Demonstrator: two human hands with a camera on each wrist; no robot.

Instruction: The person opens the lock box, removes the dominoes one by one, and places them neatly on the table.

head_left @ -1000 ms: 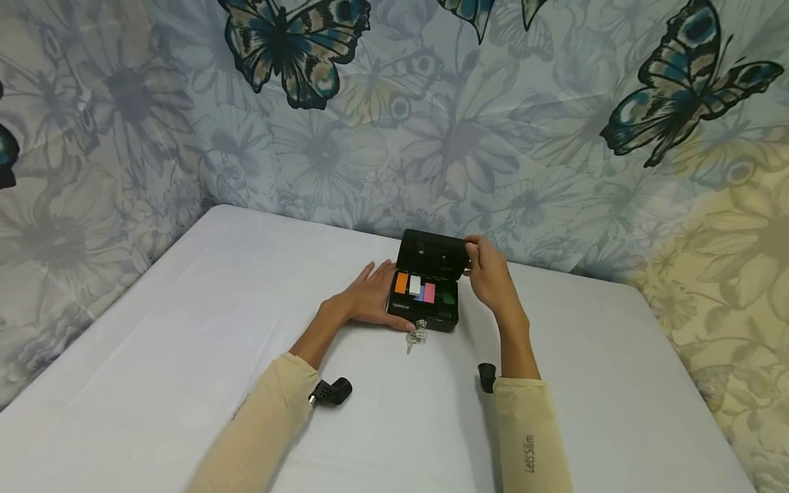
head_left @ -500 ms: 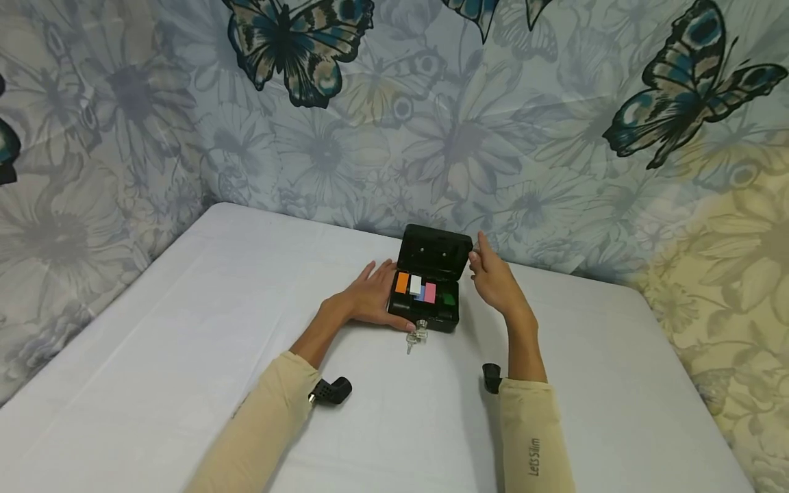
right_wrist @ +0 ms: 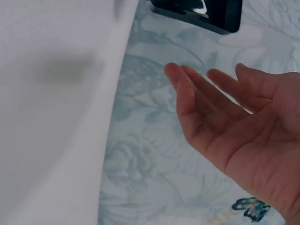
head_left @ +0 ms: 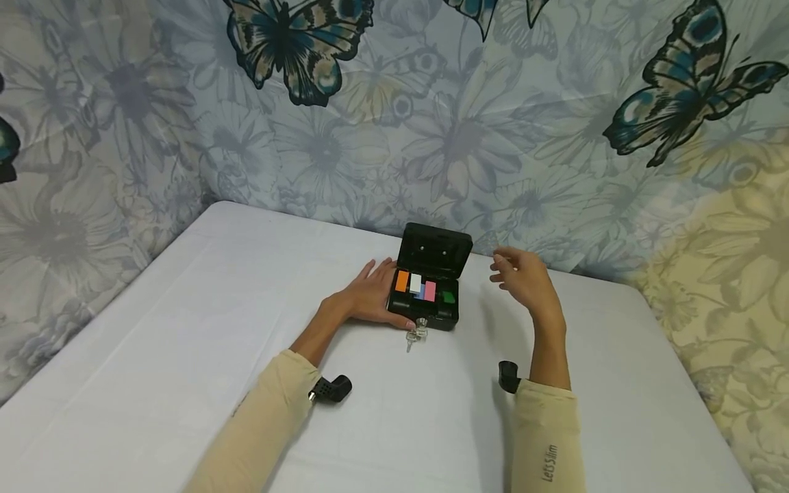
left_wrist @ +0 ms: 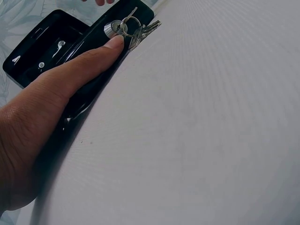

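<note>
A black cash box (head_left: pixel 427 309) stands on the table with its lid (head_left: pixel 435 248) raised. Orange (head_left: pixel 401 281), white (head_left: pixel 416 283) and pink pieces (head_left: pixel 429 291) lie inside, with blue and green bits beside them. A ring of keys (head_left: pixel 416 336) hangs at the lock (left_wrist: pixel 114 29) on the front. My left hand (head_left: pixel 370 301) rests against the box's left side, fingers straight, its thumb lying along the front near the lock. Off to the right of the lid, my right hand (head_left: pixel 524 279) is in the air, fingers loosely bent and touching nothing.
The white-covered table (head_left: pixel 203 329) has its back edge close behind the box. A wall cloth (head_left: pixel 345 150) printed with flowers and butterflies rises behind it. A black wrist camera (head_left: pixel 335 389) sticks out from the left sleeve, another (head_left: pixel 508 376) from the right.
My right hand has let go of the lid's right edge and moved away to the right. The lid leans slightly further back. My left hand stays in place.
</note>
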